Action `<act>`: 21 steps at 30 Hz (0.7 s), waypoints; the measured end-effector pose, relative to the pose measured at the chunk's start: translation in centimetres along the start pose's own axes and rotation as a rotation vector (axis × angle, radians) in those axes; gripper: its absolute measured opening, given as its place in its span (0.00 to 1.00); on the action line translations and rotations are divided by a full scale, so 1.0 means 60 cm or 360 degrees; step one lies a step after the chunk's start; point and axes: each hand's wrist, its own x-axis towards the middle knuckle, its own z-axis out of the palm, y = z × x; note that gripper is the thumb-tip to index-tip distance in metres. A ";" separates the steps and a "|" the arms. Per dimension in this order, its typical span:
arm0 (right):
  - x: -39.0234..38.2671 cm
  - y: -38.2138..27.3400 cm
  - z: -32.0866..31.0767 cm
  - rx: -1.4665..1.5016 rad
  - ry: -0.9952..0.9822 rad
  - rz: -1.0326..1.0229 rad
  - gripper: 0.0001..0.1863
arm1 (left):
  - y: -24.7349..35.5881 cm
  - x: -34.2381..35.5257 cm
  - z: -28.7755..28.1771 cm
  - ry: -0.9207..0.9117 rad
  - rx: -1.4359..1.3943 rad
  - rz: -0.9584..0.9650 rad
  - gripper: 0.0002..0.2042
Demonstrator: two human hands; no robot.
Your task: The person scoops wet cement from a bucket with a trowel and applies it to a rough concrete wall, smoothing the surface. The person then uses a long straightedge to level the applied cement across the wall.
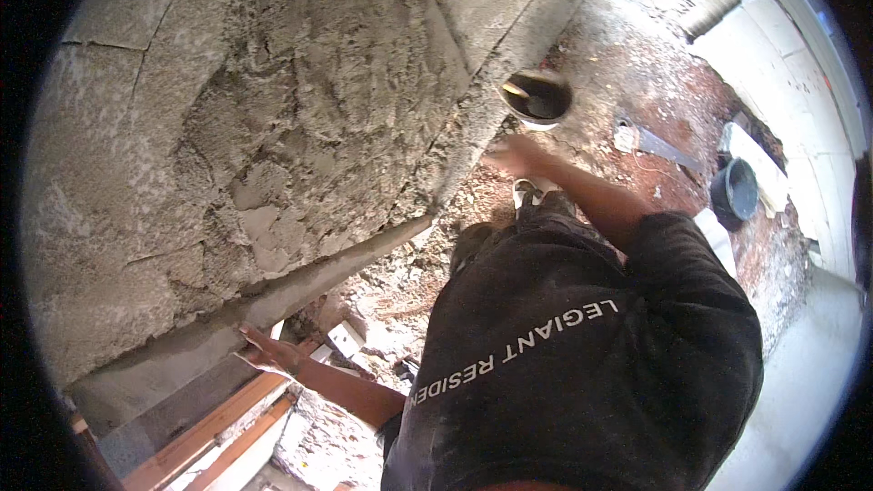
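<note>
My left hand (270, 355) is at the lower edge of a rough grey mortared surface (336, 82). Its fingers are apart and reach up to a long smooth grey ledge (300, 295) that runs along that edge; whether they press on it I cannot tell. My right hand (514, 156) is stretched forward near the far end of the ledge, smeared by motion, its fingers unclear. Just beyond it stands a bucket (551, 124) with a dark inside and a light-coloured handle (515, 90) sticking up out of it.
Wooden planks (205, 432) lie at the lower left beside broken rubble (327, 441). On the reddish dirt to the right are a flat grey blade-like tool (667, 149) and a dark bucket (734, 191). A pale wall (773, 82) bounds the right. My shoe (523, 193) stands on the dirt.
</note>
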 end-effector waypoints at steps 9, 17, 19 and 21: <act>-0.400 0.183 0.041 0.0916 -0.0007 0.2348 0.22 | -0.100 0.016 -0.085 0.0173 0.0079 -0.0086 0.33; -0.130 0.329 0.119 0.1422 0.0380 0.2636 0.20 | 0.024 -0.004 0.152 0.0074 0.0365 0.0100 0.31; -0.086 0.392 0.154 0.1729 0.0269 0.2498 0.23 | 0.021 -0.009 0.215 -0.0011 0.0477 0.0215 0.31; -0.059 0.476 0.265 0.1485 0.0380 0.2382 0.25 | 0.008 -0.009 0.291 -0.0077 0.0537 0.0294 0.30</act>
